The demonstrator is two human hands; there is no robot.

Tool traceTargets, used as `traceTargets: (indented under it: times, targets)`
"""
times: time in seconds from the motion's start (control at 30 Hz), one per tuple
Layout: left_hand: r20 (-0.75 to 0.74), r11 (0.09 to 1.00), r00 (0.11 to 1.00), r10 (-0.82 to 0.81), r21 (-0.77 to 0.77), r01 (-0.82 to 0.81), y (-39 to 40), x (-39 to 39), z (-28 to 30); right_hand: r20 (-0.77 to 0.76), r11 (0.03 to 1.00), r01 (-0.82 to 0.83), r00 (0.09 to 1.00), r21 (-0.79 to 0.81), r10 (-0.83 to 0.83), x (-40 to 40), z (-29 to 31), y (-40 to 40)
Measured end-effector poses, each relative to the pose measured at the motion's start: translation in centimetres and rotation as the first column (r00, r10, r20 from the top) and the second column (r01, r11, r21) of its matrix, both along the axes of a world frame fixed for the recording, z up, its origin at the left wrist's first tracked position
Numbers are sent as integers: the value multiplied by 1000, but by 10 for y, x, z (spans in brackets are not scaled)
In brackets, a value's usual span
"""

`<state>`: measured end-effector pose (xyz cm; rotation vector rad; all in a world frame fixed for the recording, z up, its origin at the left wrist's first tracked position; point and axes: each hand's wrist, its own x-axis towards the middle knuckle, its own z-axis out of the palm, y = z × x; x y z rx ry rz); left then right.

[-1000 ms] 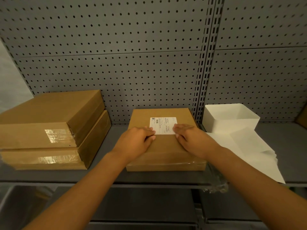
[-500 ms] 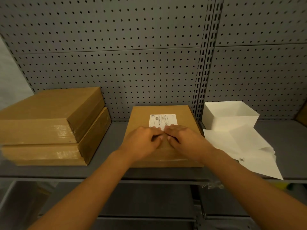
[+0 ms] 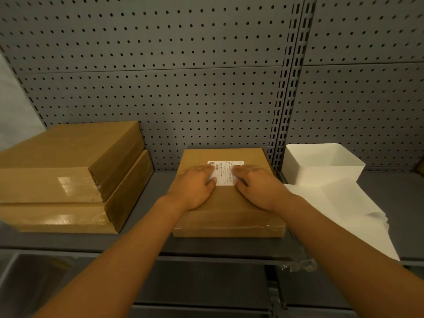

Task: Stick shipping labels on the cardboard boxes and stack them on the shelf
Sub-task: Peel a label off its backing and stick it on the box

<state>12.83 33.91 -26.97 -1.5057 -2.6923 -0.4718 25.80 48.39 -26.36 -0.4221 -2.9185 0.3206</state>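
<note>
Print on the shipping label (image 3: 226, 173) is too small to read; the left hand (image 3: 195, 187) and right hand (image 3: 257, 187) cover its side edges. Lower stacked box (image 3: 68, 216) is cut off at left edge.

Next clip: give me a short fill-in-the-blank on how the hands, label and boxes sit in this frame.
1. Both the left hand and the right hand press flat on the white ____ atop the middle box.
2. The stack at left holds ____ cardboard boxes.
3. The white bin sits to the ____ of the middle box.
4. White paper sheets lie in front of the ____.

Missing words: label; two; right; bin
</note>
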Motion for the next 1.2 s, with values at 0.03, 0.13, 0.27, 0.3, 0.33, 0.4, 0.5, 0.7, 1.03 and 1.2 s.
traceTargets:
  times: [0.03,0.13,0.27,0.3,0.33,0.4,0.5,0.7,1.03,1.2]
  targets:
    - [-16,1000,1000,23,22,-23,0,-2,1,-34,999,40,999,5,-40,2,2,6]
    - [65,998,998,10,63,-14,9,-1,5,-77,995,103,992,13,-101,-3,2,9]
    - [102,998,993,-55,16,54,27,5,2,-53,1000,5,999,-23,-6,-28,-4,-3]
    - [90,999,996,-30,15,29,27,2,3,-47,1000,23,999,-4,-23,-30,-5,0]
    - [61,1000,998,3,14,-4,26,-2,4,-43,998,61,997,30,-60,-30,-4,6]
    - [12,999,999,42,7,-43,25,-8,6,-40,984,144,989,107,-140,-30,-3,16]
    - [61,999,997,-45,19,44,29,-5,6,-54,993,65,997,98,-60,-36,-5,12]
    - [-27,999,999,30,-42,-31,23,-11,7,49,996,60,997,73,-64,-35,-5,24]
    - [49,999,998,31,-26,-30,25,-12,6,74,999,33,997,15,-34,-36,-5,23]
    - [46,997,996,70,-25,-69,6,-23,5,31,980,198,979,34,-199,-10,1,42]
